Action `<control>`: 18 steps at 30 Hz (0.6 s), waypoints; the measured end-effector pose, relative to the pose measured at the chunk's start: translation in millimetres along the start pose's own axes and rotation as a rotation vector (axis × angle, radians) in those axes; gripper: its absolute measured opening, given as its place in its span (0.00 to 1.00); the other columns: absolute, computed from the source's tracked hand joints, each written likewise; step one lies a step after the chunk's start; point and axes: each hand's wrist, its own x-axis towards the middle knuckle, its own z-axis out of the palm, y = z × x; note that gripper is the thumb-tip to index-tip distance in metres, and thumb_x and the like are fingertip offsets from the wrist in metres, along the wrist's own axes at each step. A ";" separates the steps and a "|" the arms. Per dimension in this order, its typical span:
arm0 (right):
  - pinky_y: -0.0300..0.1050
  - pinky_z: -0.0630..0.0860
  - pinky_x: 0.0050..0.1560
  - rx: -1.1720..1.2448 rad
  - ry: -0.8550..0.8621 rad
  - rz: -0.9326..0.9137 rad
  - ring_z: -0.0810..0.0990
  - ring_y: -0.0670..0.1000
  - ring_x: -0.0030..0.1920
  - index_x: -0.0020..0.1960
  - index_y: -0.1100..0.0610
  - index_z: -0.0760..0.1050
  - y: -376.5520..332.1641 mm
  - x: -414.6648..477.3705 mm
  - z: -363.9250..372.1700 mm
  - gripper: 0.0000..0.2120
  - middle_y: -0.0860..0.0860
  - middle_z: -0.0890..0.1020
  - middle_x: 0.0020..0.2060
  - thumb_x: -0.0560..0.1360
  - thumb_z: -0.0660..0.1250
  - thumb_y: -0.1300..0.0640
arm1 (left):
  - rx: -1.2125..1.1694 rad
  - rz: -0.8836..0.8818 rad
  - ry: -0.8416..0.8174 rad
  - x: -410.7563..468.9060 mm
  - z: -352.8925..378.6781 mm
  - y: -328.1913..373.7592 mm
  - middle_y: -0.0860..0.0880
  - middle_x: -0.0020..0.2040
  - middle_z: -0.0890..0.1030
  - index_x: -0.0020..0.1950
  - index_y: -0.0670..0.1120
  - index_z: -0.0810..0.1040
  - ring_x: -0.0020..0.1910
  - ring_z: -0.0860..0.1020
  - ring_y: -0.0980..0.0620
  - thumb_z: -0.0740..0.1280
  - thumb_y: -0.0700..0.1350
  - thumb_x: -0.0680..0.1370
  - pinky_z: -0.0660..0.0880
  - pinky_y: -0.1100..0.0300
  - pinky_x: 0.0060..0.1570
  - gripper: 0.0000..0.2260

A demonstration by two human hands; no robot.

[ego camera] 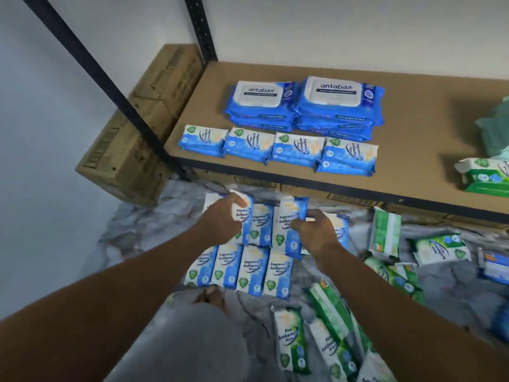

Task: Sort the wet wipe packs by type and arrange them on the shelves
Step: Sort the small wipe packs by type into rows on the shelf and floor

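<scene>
Left of the shelf [413, 111]: brown cardboard boxes [132, 150], partly hidden behind a black post [118, 89]. Below the shelf's front edge: left hand [221, 219], fingers curled round a glossy blue-white pack [245, 213]; beside it, right hand [316, 232], fingers pinching a second blue pack [293, 213], right edge covered. On the shelf's right end: green packs [484, 173], cut off by the frame.

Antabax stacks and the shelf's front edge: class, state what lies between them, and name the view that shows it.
In the head view, a row of four small blue wipe-pack stacks lies between the antabax stacks and the shelf's front edge.
</scene>
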 end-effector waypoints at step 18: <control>0.42 0.68 0.47 -0.523 0.047 -0.061 0.77 0.59 0.56 0.72 0.57 0.66 26.9 52.8 25.3 0.25 0.59 0.68 0.67 0.77 0.68 0.57 | 0.394 0.101 0.010 42.6 81.6 -19.7 0.42 0.74 0.59 0.66 0.48 0.77 0.61 0.73 0.41 0.69 0.39 0.76 0.75 0.51 0.56 0.18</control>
